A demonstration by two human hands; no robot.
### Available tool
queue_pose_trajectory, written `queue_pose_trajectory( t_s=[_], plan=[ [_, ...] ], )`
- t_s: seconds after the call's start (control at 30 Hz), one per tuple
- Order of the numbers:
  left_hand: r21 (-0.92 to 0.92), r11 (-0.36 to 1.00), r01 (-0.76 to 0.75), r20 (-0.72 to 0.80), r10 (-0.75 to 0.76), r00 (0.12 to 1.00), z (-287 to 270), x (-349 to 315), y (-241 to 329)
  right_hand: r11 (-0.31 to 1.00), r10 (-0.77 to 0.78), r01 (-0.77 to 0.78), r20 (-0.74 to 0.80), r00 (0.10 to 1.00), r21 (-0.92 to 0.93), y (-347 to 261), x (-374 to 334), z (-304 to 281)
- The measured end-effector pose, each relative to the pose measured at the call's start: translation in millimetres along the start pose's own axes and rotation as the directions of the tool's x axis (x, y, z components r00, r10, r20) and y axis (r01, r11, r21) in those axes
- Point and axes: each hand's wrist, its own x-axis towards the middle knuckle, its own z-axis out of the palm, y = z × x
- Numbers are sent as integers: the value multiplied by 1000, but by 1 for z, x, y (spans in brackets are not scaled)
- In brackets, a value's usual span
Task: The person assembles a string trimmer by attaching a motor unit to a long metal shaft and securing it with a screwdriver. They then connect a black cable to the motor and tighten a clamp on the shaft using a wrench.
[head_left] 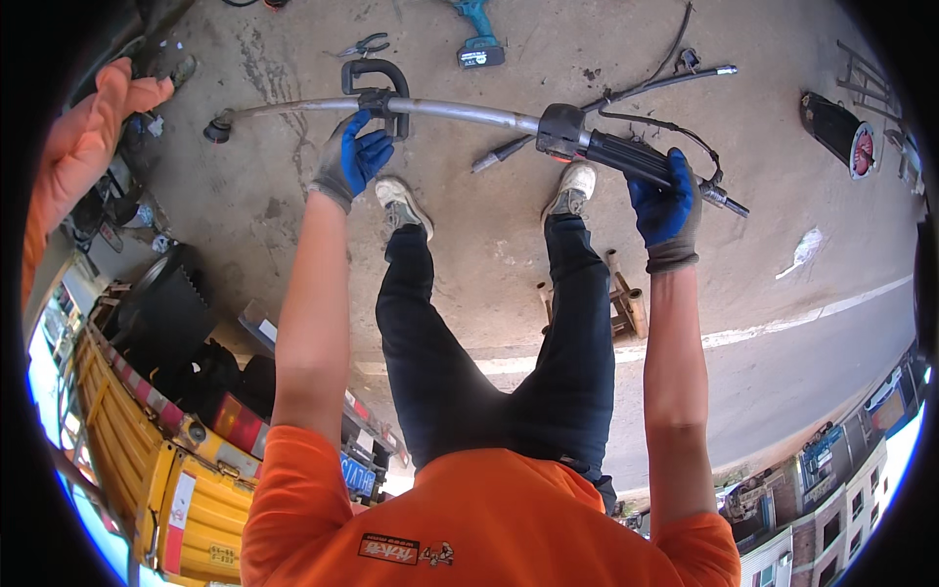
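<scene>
A grass trimmer shaft (469, 113), a long silver tube, crosses in front of me above my shoes. Its black loop handle (399, 82) sits left of the middle, and a small dark head (217, 130) is at the far left end. My left hand (356, 158), in a grey and blue glove, is just under the loop handle with its fingers spread, thumb close to the clamp. On the right, the tube runs into a black control housing (561, 131) and ribbed grip (626, 157). My right hand (665, 203), gloved alike, is closed round the grip's end.
Beyond the shaft lie pliers (366, 45), a teal cordless drill (479, 37) and a black hose (675, 80). A low wooden stool (626, 301) stands behind my right foot. Black cylindrical part (839, 135) lies far right. Left are crumpled orange fabric (88, 142) and a yellow truck (196, 499).
</scene>
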Motion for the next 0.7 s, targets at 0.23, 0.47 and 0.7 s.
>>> queue_pose_trajectory(
  t_s=[0.23,0.47,0.7],
  plan=[
    [310,944,-113,73,95,993,28,-14,-7,999,19,-15,-91,996,40,3,22,-11],
    [662,568,-489,326,370,870,114,-42,-62,989,66,-50,-113,991,141,5,37,-44],
    [608,-552,-570,792,370,486,223,-79,-113,991,92,-68,-214,972,117,12,33,-64]
  ],
)
